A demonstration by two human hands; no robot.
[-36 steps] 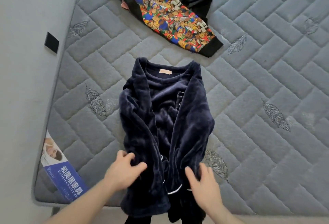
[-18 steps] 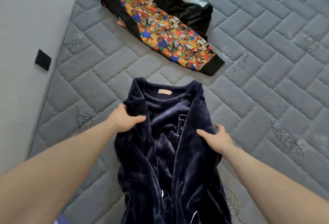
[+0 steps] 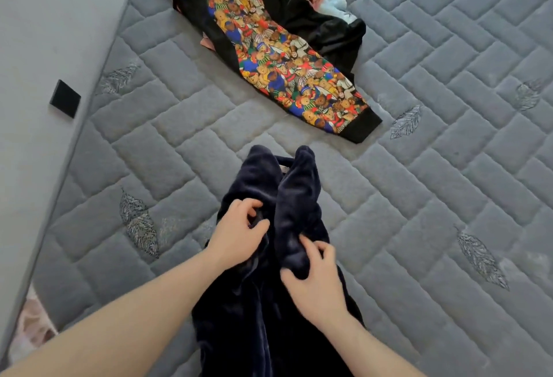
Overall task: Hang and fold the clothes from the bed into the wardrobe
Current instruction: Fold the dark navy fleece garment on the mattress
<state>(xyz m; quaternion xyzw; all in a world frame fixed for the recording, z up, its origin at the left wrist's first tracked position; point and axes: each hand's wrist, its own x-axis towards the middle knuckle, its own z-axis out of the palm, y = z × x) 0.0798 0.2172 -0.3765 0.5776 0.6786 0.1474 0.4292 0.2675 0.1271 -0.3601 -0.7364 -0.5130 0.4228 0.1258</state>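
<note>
Both hands have drawn the navy garment's [image 3: 269, 302] sides together, closing it.

No writing, number or brand can be read anywhere. A printed label [image 3: 31, 324] at the near left corner of the mattress [image 3: 419, 227] shows only a pale pinkish picture, with no lettering in view. The small tag at the collar of the navy fleece top [image 3: 269, 302] is almost hidden between its folded sides and cannot be read.

Left hand [image 3: 236, 236] and right hand [image 3: 314, 281] gripping navy fleece top [image 3: 296, 197], quilted grey mattress [image 3: 419, 197], bear-print garment [image 3: 287, 68] beyond
</note>
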